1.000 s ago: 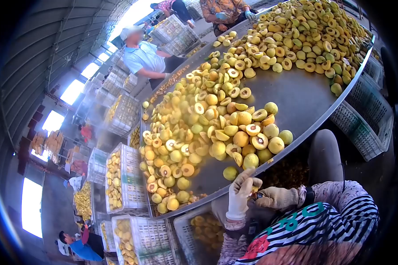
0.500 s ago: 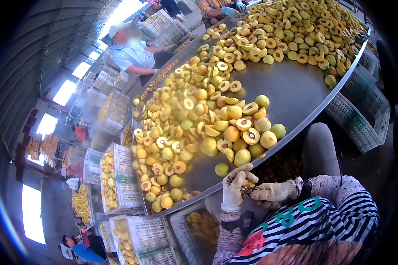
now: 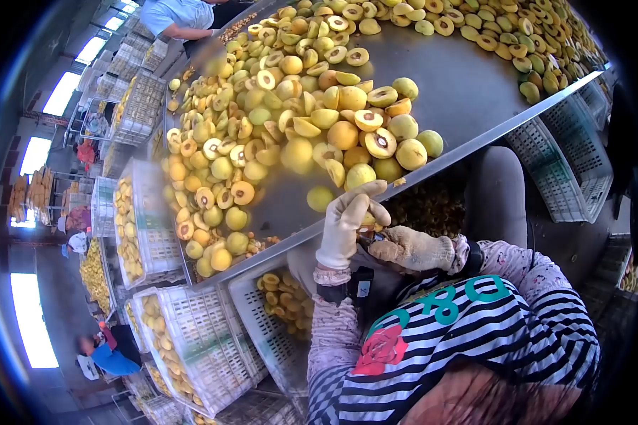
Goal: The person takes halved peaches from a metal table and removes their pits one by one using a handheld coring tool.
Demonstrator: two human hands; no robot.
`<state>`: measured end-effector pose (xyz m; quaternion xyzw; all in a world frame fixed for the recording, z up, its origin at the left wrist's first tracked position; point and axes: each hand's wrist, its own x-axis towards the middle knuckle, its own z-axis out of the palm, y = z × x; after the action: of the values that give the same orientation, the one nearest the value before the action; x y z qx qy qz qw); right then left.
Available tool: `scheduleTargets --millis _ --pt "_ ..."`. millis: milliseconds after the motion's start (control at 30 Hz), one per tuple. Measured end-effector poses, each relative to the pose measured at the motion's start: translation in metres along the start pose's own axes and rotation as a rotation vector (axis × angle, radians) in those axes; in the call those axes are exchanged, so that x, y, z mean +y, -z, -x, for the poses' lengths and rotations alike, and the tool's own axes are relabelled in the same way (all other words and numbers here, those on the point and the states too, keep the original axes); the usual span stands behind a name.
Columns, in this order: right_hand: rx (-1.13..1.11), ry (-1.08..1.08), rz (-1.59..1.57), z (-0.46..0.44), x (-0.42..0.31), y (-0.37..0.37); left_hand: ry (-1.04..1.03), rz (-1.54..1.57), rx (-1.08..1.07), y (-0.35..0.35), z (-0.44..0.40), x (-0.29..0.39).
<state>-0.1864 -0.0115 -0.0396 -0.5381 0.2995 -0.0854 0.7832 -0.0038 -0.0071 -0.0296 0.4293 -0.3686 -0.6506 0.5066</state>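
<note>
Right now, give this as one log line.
left hand: holding fruit piece | right hand: close by, grip unclear | table: cut fruit heaped

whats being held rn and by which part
The left hand holds a yellow fruit piece; the right hand, a small dark object. Which part of each is gripped cannot be told.

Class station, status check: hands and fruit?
Left hand pinching fruit piece. Right hand close by, its grip unclear. Fingers partly hide the piece.
</note>
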Motion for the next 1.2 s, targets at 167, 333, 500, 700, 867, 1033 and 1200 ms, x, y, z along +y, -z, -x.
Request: scheduleTargets --millis 167,333,500,700,867,1033,1200 --pt "-0.465 -0.225 -0.590 0.002 0.007 0.012 -0.101 0.265 -0.059 0.002 0.002 -0.019" --pt "-0.778 -0.203 -0.982 -0.014 0.030 0.014 -0.283 0.515 -0.123 -0.006 -0.004 -0.035" --pt "-0.764 -0.209 -1.005 -0.011 0.038 0.024 -0.111 0.701 0.191 -0.026 -0.002 -0.033" --pt "-0.940 -0.157 -1.007 -0.004 0.028 0.020 -0.113 0.777 0.301 -0.033 0.001 -0.017" --pt "-0.467 -0.193 -0.315 0.018 0.002 0.023 -0.582 -0.544 0.510 -0.005 0.050 -0.016" --pt "-0.184 -0.111 0.122 0.021 -0.001 0.025 -0.411 -1.207 0.841 0.051 0.115 -0.014" --pt "-0.123 -0.018 0.185 0.025 -0.008 0.026 -0.494 -1.151 0.946 0.070 0.135 -0.016"
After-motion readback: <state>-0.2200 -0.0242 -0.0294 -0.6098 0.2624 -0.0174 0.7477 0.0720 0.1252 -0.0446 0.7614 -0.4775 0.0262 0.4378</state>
